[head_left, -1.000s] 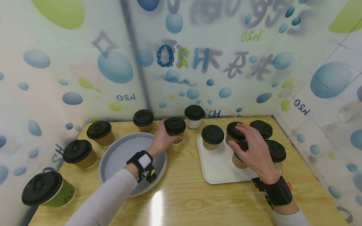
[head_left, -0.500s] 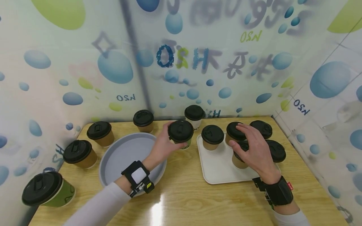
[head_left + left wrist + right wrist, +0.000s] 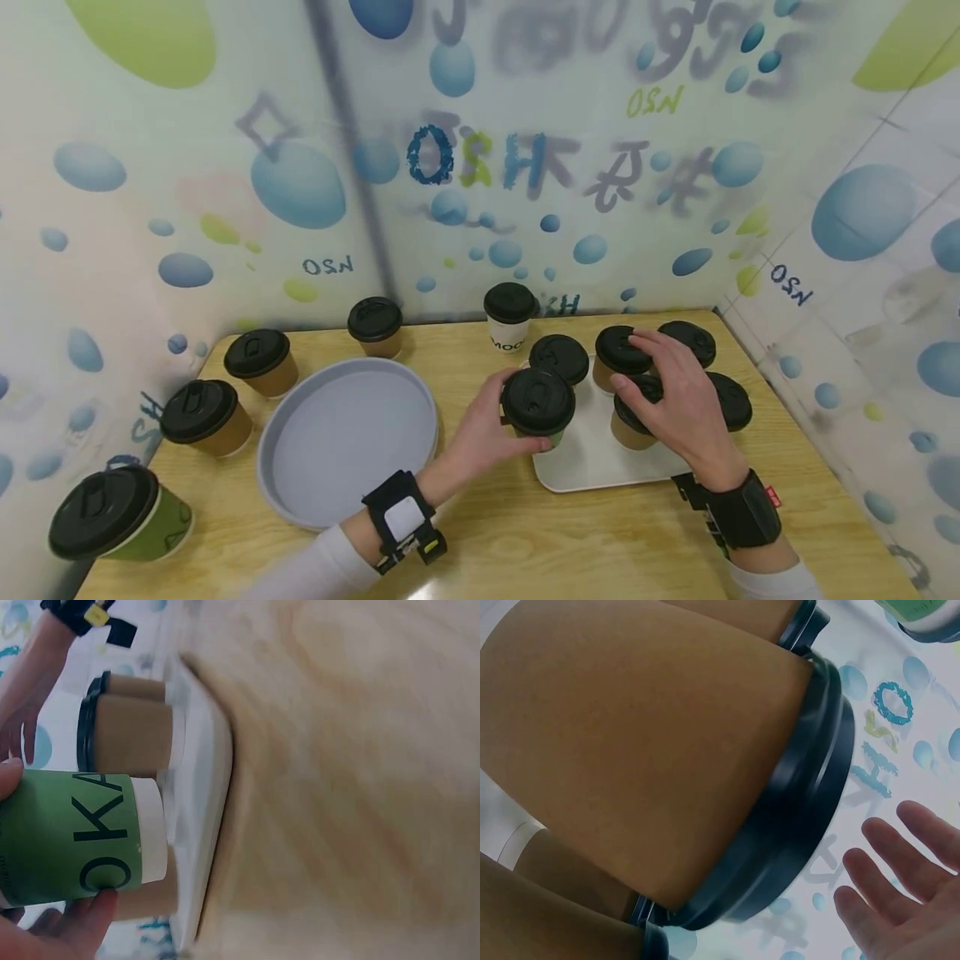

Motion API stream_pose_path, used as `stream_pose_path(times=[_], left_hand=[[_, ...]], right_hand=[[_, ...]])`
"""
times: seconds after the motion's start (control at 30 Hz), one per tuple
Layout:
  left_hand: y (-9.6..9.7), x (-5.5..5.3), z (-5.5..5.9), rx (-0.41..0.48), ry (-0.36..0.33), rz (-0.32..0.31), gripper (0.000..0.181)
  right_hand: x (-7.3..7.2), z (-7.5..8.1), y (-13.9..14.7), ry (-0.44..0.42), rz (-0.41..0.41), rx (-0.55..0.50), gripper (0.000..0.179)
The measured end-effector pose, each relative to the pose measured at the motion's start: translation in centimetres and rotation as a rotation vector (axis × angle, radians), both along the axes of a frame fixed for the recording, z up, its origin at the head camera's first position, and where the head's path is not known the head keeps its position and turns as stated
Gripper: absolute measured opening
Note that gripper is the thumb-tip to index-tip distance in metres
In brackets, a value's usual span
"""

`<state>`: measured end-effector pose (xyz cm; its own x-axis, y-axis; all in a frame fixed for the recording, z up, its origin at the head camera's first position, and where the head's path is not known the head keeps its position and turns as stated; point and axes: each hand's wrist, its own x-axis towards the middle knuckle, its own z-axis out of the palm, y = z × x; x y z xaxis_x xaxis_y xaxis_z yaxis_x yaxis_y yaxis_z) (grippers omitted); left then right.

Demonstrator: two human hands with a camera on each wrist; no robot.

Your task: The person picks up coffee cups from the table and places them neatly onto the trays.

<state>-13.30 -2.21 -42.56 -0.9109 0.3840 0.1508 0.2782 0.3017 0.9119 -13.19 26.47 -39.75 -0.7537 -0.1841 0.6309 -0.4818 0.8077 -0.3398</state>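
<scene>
A green paper cup [image 3: 538, 402] with a black lid is gripped by my left hand [image 3: 487, 433], thumb and fingers round its sides. Dark letters show on the cup [image 3: 82, 832] in the left wrist view, where it is held up beside the white tray's [image 3: 573, 473] left edge. Brown lidded cups stand on that tray, one brown cup [image 3: 561, 358] just behind the green one. My right hand [image 3: 682, 408] hovers over the tray's cups. In the right wrist view its fingers [image 3: 900, 877] are spread, apart from the near brown cup [image 3: 645, 742].
A round grey plate [image 3: 345, 442] lies on the left of the wooden table [image 3: 495, 533]. Around it stand brown lidded cups [image 3: 206, 417] and a green cup [image 3: 153, 525] at the near left. A white cup [image 3: 507, 333] stands by the back wall.
My left hand has carried the green cup from the table's back middle rightward and nearer, to the tray's left side. My right hand has stayed over the tray.
</scene>
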Motion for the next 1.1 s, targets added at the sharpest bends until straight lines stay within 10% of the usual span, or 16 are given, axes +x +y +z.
stream_pose_path(times=[0.67, 1.1], left_hand=[[4.9, 0.2, -2.6, -0.151, 0.055, -0.008, 0.098], [2.2, 1.0, -3.9, -0.142, -0.046, -0.024, 0.088]], right_hand=[[0.3, 0.2, 0.9, -0.023, -0.045, -0.019, 0.062], [0.6, 0.2, 1.4, -0.058, -0.058, -0.022, 0.059]])
